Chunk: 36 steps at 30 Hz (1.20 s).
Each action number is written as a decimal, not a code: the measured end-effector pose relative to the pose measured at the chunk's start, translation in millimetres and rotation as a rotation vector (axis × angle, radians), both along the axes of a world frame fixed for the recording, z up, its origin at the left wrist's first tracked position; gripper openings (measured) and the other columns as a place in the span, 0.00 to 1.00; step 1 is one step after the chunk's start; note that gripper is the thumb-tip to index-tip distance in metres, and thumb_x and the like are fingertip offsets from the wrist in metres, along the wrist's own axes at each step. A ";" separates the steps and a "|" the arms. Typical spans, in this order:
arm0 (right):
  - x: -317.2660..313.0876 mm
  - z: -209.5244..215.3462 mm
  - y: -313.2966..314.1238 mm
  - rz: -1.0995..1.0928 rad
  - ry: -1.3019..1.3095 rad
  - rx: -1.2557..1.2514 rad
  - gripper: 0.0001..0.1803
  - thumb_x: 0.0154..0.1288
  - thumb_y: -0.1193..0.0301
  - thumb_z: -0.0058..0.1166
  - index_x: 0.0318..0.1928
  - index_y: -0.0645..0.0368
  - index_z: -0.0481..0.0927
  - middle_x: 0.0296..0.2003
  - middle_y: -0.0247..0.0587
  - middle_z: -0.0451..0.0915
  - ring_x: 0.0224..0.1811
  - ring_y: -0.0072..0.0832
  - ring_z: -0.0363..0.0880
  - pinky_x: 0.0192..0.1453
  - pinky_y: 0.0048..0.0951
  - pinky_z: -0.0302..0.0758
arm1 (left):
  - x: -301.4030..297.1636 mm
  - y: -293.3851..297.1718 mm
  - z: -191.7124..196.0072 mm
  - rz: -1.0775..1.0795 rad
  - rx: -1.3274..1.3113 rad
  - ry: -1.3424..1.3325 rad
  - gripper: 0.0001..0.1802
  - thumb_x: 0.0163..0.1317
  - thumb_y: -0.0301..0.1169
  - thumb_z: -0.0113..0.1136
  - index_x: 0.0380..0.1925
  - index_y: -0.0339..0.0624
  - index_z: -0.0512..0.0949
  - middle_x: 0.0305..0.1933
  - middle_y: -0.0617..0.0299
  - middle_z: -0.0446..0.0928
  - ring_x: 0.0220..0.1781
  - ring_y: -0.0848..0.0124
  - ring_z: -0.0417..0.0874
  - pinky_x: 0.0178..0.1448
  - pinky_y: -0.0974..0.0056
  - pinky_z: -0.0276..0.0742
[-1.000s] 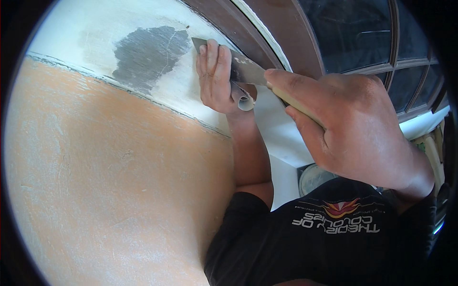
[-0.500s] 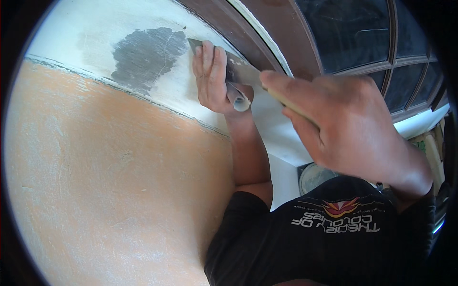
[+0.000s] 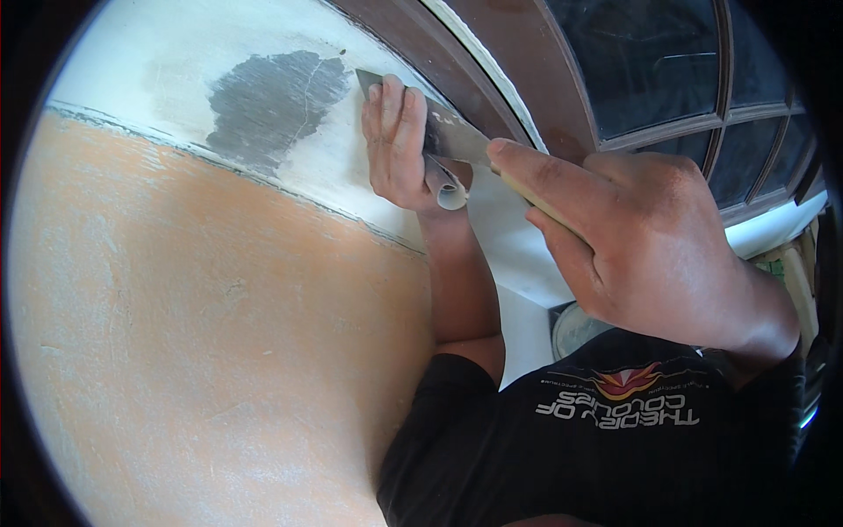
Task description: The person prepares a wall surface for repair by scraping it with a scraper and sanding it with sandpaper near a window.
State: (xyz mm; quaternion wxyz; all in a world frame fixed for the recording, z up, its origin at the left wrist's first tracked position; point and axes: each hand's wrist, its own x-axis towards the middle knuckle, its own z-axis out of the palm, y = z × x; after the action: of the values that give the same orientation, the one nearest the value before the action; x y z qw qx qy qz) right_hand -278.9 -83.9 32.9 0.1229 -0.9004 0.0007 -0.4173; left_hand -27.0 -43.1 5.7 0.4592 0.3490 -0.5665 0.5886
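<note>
The right hand point(image 3: 645, 246) is gripping a flat steel scraper with a pale yellowish handle point(image 3: 458, 136); the left hand point(image 3: 395, 140) is lying across its blade.

The right hand is wrapping tightly round the handle, forefinger stretching along it; the left, fingers together and nearly straight, is holding a rolled grey-white sheet point(image 3: 449, 191) on its thumb side; the blade's corner is sitting just beside a dark grey, rough-edged patch point(image 3: 272, 105) on a white-painted wall band point(image 3: 329, 176); a peach-coloured wall point(image 3: 219, 351) is adjoining it.
</note>
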 end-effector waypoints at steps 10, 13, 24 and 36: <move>4.0 -1.7 1.7 0.014 -0.085 0.023 0.25 0.59 0.78 0.64 0.60 0.61 0.80 0.19 0.42 0.75 0.17 0.36 0.75 0.22 0.37 0.72 | 2.5 -1.1 0.3 0.002 -0.019 -0.003 0.29 0.78 0.47 0.38 0.49 0.33 0.82 0.53 0.41 0.84 0.59 0.40 0.83 0.66 0.37 0.73; 2.5 -3.7 1.2 0.006 -0.078 0.025 0.26 0.59 0.78 0.64 0.60 0.61 0.80 0.19 0.43 0.74 0.17 0.36 0.76 0.22 0.37 0.72 | 1.8 -1.7 0.0 -0.006 -0.034 0.018 0.29 0.77 0.46 0.39 0.49 0.33 0.82 0.52 0.41 0.84 0.59 0.41 0.83 0.67 0.37 0.72; 2.2 -3.8 -2.9 0.009 -0.064 0.054 0.26 0.59 0.79 0.63 0.60 0.61 0.80 0.23 0.46 0.79 0.20 0.38 0.79 0.25 0.37 0.74 | 0.4 -1.4 4.9 0.005 0.013 0.023 0.30 0.76 0.47 0.38 0.49 0.35 0.83 0.54 0.41 0.84 0.61 0.40 0.82 0.67 0.38 0.71; 5.9 -8.3 -3.1 0.002 -0.020 0.049 0.27 0.59 0.78 0.64 0.60 0.62 0.80 0.23 0.46 0.79 0.21 0.38 0.79 0.25 0.37 0.75 | -0.9 2.5 -0.5 0.040 0.044 0.028 0.33 0.77 0.54 0.38 0.50 0.35 0.82 0.55 0.42 0.84 0.62 0.40 0.81 0.67 0.37 0.71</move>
State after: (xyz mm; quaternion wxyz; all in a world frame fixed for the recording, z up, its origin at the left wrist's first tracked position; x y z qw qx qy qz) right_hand -273.1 -87.1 24.6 0.1455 -0.8930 0.0089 -0.4258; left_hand -27.9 -40.6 5.2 0.4476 0.3785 -0.5658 0.5799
